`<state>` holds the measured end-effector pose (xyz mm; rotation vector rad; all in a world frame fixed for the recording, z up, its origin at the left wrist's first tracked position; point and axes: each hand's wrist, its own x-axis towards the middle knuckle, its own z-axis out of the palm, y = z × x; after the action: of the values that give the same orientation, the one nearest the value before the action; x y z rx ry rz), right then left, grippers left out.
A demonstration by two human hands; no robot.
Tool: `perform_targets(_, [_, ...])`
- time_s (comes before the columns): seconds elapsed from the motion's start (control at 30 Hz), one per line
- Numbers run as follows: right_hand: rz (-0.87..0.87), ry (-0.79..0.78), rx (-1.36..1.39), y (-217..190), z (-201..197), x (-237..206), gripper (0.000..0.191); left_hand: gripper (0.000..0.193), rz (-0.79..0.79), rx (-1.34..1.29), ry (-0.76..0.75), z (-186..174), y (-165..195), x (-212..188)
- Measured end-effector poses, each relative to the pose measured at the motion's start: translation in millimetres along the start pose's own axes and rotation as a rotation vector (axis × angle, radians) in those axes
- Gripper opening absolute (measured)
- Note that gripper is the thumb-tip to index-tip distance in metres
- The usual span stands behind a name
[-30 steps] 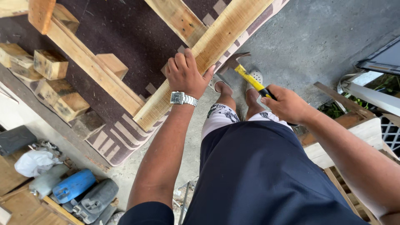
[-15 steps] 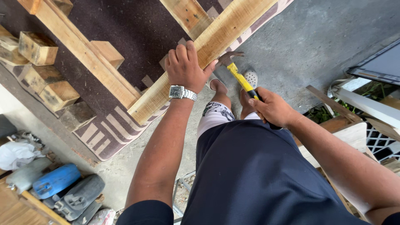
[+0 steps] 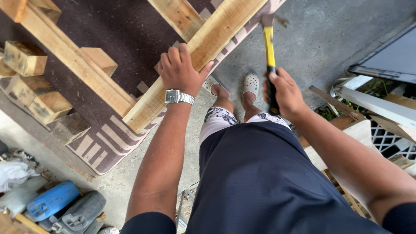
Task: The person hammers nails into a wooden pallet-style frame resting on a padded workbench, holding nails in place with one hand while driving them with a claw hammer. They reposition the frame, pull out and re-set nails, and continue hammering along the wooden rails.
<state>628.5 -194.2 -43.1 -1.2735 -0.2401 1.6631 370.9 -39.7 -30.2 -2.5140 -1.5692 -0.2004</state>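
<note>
My left hand (image 3: 181, 71), with a silver wristwatch, presses down on a long pale wooden plank (image 3: 203, 52) that runs diagonally across a dark board. The fingers wrap over the plank's edge. My right hand (image 3: 284, 93) grips the black handle of a claw hammer (image 3: 269, 41) with a yellow shaft. The hammer points away from me, its steel head close to the plank's right side near the top of the view. My feet in pale perforated clogs (image 3: 250, 83) stand on the concrete below.
A second plank (image 3: 78, 69) and several wooden blocks (image 3: 26, 58) lie on the dark board at left. Blue and grey containers (image 3: 56, 201) sit at bottom left. Scrap wood and white lattice (image 3: 385, 134) crowd the right. Grey concrete floor (image 3: 329, 39) lies ahead.
My right hand has swung the hammer up and forward, from low near my feet to beside the plank. My left hand stays on the plank.
</note>
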Motion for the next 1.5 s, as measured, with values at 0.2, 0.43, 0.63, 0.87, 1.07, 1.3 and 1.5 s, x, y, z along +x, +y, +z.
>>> perform_targets(0.2, [-0.059,0.041,0.202,-4,19,77,0.025,0.088,0.028,0.008,0.000,2,4,2])
perform_targets(0.43, [-0.168,0.122,0.385,-24,19,150,0.023,0.090,0.042,0.006,0.007,6,4,2])
perform_targets(0.63, [-0.140,0.264,-0.084,-46,15,170,0.015,0.090,0.047,0.029,0.049,5,1,1])
perform_targets(0.87, [-0.155,0.230,-0.117,-50,19,165,0.016,0.092,0.039,0.001,0.006,7,-1,3])
perform_targets(1.07, [-0.141,0.226,-0.153,-53,19,163,0.017,0.092,0.043,-0.007,-0.005,8,-1,2])
perform_targets(1.3, [-0.112,0.246,-0.119,-51,5,168,0.010,0.089,0.040,-0.003,-0.042,5,3,5])
perform_targets(1.5, [-0.091,0.099,0.098,-10,-10,123,0.012,0.085,0.068,0.010,-0.051,-4,6,4])
